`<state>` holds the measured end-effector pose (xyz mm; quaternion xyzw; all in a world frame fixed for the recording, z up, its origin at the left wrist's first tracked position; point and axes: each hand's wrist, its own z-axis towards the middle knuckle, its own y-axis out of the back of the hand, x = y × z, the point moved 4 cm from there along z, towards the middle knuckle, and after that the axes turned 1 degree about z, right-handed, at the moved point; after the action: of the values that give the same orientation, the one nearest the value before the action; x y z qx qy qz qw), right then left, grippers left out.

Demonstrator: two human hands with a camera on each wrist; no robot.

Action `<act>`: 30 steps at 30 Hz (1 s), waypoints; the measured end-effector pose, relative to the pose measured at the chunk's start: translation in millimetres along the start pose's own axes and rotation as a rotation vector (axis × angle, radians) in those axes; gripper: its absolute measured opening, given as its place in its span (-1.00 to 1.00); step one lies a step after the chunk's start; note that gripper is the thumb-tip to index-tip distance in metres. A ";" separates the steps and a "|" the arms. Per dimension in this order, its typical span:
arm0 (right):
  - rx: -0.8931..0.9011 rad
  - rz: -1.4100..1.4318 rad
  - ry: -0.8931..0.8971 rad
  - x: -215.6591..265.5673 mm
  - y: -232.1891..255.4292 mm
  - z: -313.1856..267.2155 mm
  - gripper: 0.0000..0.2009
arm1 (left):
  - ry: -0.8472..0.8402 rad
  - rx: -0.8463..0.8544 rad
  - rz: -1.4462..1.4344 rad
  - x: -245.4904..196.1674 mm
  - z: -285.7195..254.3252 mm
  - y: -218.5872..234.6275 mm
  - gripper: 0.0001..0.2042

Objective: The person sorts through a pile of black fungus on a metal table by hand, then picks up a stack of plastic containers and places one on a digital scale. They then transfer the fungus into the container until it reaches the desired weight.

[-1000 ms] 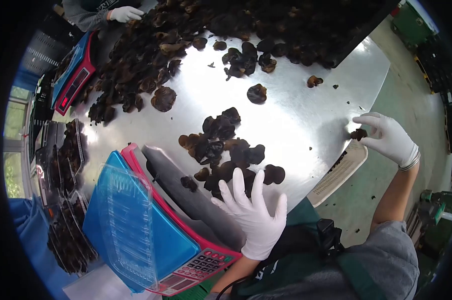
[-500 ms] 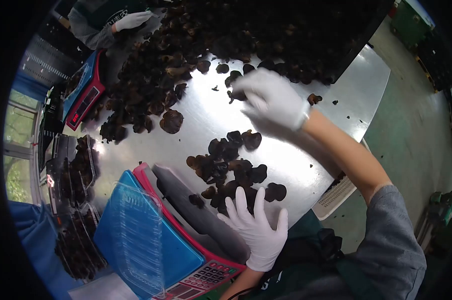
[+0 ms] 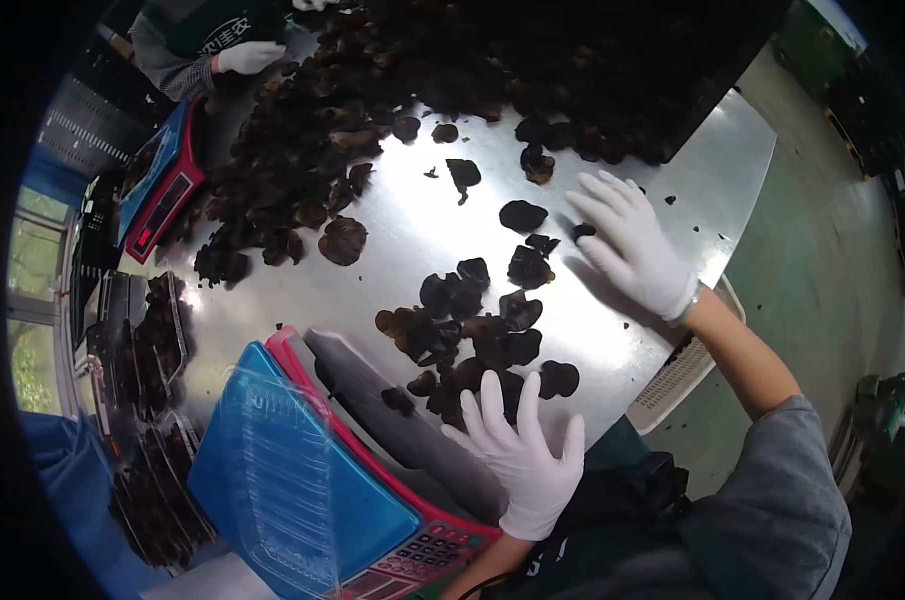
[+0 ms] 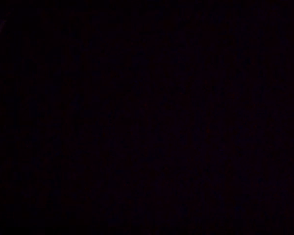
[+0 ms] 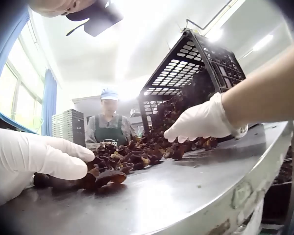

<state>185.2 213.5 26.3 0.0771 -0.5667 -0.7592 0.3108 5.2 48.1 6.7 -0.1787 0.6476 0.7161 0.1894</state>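
In the head view my gloved left hand (image 3: 529, 465) has its fingers spread, fingertips against the near edge of a small pile of dark wood ear mushrooms (image 3: 453, 295) on the metal table. My gloved right hand (image 3: 633, 250) is farther right over the table, its fingers stretched out. A small dark mushroom piece (image 3: 584, 231) shows between its fingertips. Loose wood ears (image 3: 524, 216) lie just left of that hand. The right wrist view shows the left hand (image 5: 34, 159) beside the pile and the right hand (image 5: 201, 122) in front of a tipped crate. The left wrist view is dark.
A large wood ear heap (image 3: 413, 60) covers the table's far side, spilling from a black crate (image 5: 181, 73). Left stands a blue-topped scale (image 3: 293, 460) with a clear tray on it. Filled trays (image 3: 153, 400) are stacked beyond. Another person (image 5: 108, 122) works opposite. A white basket (image 3: 673, 385) is below the table's edge.
My right hand went from off the table's right edge, holding a mushroom piece, to the far cluster, then back toward me and right. Several wood ears now lie nearer the pile. The left hand stays there.
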 end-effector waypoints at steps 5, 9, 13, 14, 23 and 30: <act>0.174 0.370 0.102 53.1 -28.0 12.7 -0.55 | 0.014 -0.019 0.007 1.8 -0.6 -0.9 -0.28; 0.075 0.576 0.400 83.1 -28.4 13.1 -0.68 | 0.021 -0.043 -0.010 3.7 -2.2 -2.1 -0.28; 0.019 0.645 0.011 18.5 -36.7 82.5 -0.73 | 0.025 -0.023 -0.005 0.5 -1.7 0.6 -0.30; -0.028 0.469 0.121 4.0 -53.3 96.2 -0.75 | 0.019 -0.032 -0.007 1.1 -0.6 0.1 -0.31; 0.012 0.151 0.281 -17.7 -79.6 136.8 -0.89 | 0.026 -0.022 0.001 -0.3 -0.5 -0.1 -0.30; -0.128 0.452 0.037 -29.9 -55.4 119.4 -0.86 | 0.015 0.005 -0.005 -0.5 0.4 1.5 -0.30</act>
<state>131.7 336.4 10.3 -0.0579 -0.5144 -0.7032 0.4874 4.9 48.3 8.3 -0.1851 0.6504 0.7126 0.1870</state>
